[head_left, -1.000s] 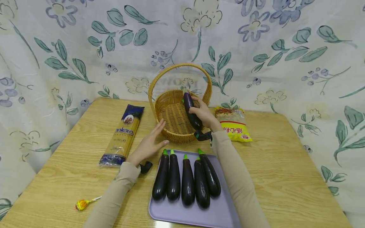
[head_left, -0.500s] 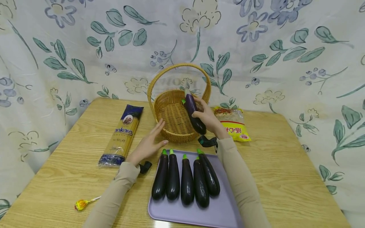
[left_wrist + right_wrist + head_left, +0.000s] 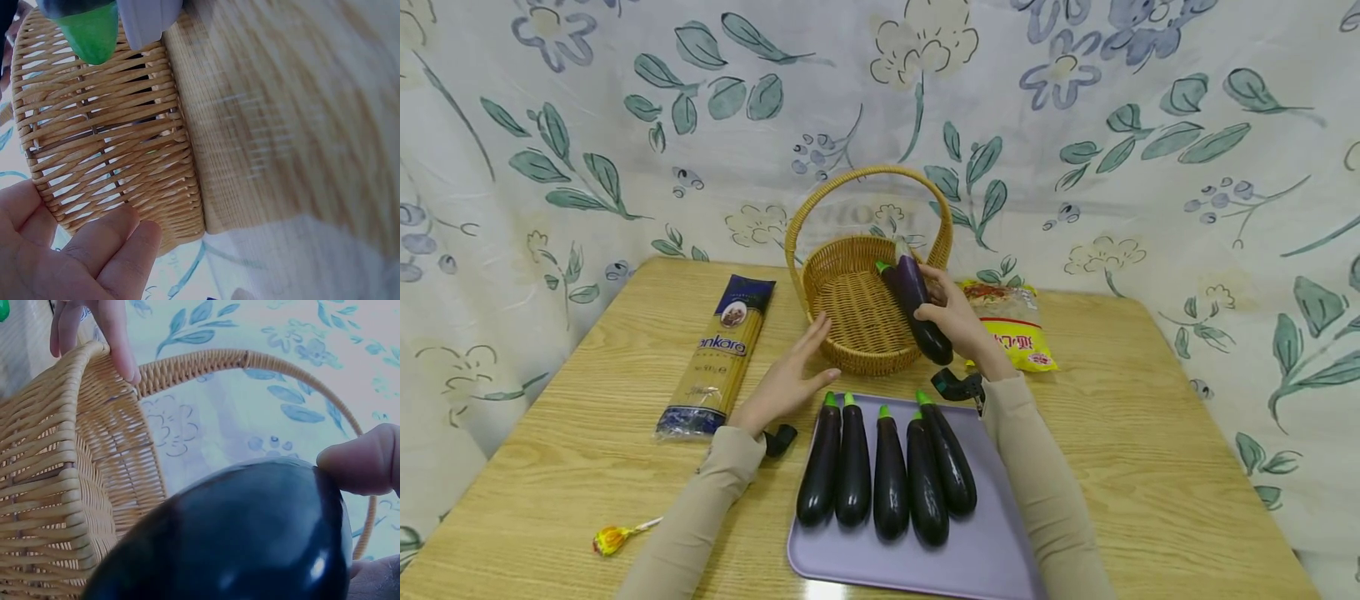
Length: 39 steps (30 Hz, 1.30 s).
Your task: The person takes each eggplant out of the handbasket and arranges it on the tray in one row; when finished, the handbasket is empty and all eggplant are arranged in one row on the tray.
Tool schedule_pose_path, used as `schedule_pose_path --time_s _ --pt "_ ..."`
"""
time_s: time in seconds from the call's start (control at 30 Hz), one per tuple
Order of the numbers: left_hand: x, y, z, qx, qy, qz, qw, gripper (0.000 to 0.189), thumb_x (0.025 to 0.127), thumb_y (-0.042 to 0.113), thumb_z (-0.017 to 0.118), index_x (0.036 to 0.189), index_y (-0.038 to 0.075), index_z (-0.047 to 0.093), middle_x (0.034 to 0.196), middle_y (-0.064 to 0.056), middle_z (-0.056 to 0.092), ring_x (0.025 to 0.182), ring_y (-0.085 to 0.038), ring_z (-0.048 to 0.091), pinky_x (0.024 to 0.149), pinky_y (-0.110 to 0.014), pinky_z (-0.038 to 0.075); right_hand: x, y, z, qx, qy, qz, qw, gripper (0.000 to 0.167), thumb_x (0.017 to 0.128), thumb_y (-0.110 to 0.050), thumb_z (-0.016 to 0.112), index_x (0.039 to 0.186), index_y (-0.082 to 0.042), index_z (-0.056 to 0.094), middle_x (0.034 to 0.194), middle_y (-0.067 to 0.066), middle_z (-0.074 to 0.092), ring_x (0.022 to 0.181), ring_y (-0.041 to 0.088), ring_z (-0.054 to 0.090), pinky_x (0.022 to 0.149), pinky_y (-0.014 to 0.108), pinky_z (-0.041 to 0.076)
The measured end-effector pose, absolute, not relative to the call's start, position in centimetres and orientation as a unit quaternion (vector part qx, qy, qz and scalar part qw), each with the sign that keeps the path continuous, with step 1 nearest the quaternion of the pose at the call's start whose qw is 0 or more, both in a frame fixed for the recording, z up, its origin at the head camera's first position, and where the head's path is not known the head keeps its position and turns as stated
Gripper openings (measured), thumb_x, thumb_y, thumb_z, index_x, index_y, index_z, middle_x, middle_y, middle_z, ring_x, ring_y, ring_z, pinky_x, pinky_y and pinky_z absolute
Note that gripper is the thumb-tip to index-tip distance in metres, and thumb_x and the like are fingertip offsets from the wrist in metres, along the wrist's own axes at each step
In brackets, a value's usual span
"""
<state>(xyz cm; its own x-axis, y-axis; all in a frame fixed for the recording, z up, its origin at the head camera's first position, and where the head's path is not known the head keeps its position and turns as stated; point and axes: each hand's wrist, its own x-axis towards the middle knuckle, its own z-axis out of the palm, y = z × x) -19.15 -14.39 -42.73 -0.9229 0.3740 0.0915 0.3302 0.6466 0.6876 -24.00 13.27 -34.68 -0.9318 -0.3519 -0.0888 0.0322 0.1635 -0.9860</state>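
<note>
My right hand [image 3: 957,315] grips a dark purple eggplant [image 3: 922,321] by its middle, tilted over the right rim of a wicker basket [image 3: 868,363]. Its rounded end fills the lower part of the right wrist view, with the thumb [image 3: 359,459] on its side. Inside the basket lies another eggplant [image 3: 887,274], mostly hidden, its green tip showing. My left hand [image 3: 786,383] has its fingers extended against the basket's left front; in the left wrist view the fingertips meet the woven wall [image 3: 112,144]. Several eggplants [image 3: 891,483] lie side by side on a purple tray [image 3: 992,533] in front.
A blue-ended spaghetti packet [image 3: 718,354] lies left of the basket, and a yellow noodle bag [image 3: 1018,329] at its right. A lollipop [image 3: 613,537] is by the left sleeve. The basket's tall handle [image 3: 880,170] arches upward before a floral curtain [image 3: 1045,167].
My right hand has drawn the eggplant right and toward me, from inside the basket to over its right rim, uncovering more of the other eggplant. My left hand stays in place.
</note>
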Motion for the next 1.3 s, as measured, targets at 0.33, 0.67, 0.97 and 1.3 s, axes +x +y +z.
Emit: schedule_pose_path --time_s 0.33,0.67,0.97,1.3 --pt "-19.2 -14.9 -42.4 0.195 0.911 0.363 0.03 0.081 0.096 0.038 0.059 0.157 0.019 0.009 0.165 -0.001 -0.002 0.142 -0.047 0.027 0.106 -0.071 0.029 -23.0 14.2 -35.1 -0.094 0.754 -0.633 0.147 0.074 0.089 -0.006 0.052 0.154 -0.021 0.021 0.151 0.019 0.038 0.129 0.037 0.045 0.099 0.047 0.045" --pt "-19.2 -14.7 -42.4 0.192 0.909 0.369 0.032 0.081 0.096 0.039 0.058 0.157 0.024 0.008 0.165 0.001 -0.001 0.144 -0.046 0.025 0.108 -0.07 0.026 -22.2 15.5 -35.7 -0.077 0.742 -0.649 0.148 0.072 0.092 -0.005 0.05 0.155 -0.019 0.019 0.151 0.02 0.037 0.128 0.036 0.045 0.096 0.038 0.047" --pt "-19.3 -14.4 -42.6 0.191 0.909 0.368 0.034 0.081 0.096 0.038 0.058 0.157 0.025 0.006 0.165 0.002 -0.002 0.144 -0.046 0.023 0.108 -0.072 0.025 -21.0 16.7 -36.6 -0.068 0.735 -0.656 0.157 0.072 0.092 -0.005 0.049 0.155 -0.016 0.017 0.154 0.021 0.03 0.129 0.035 0.043 0.099 0.038 0.047" --pt "-19.2 -14.3 -42.6 0.185 0.909 0.371 0.041 0.08 0.096 0.037 0.058 0.157 0.028 0.006 0.165 0.005 -0.003 0.144 -0.045 0.024 0.108 -0.072 0.025 -19.6 18.1 -38.6 -0.032 0.726 -0.665 0.173 0.069 0.093 -0.007 0.048 0.155 -0.014 0.017 0.155 0.023 0.029 0.123 0.032 0.046 0.089 0.027 0.05"
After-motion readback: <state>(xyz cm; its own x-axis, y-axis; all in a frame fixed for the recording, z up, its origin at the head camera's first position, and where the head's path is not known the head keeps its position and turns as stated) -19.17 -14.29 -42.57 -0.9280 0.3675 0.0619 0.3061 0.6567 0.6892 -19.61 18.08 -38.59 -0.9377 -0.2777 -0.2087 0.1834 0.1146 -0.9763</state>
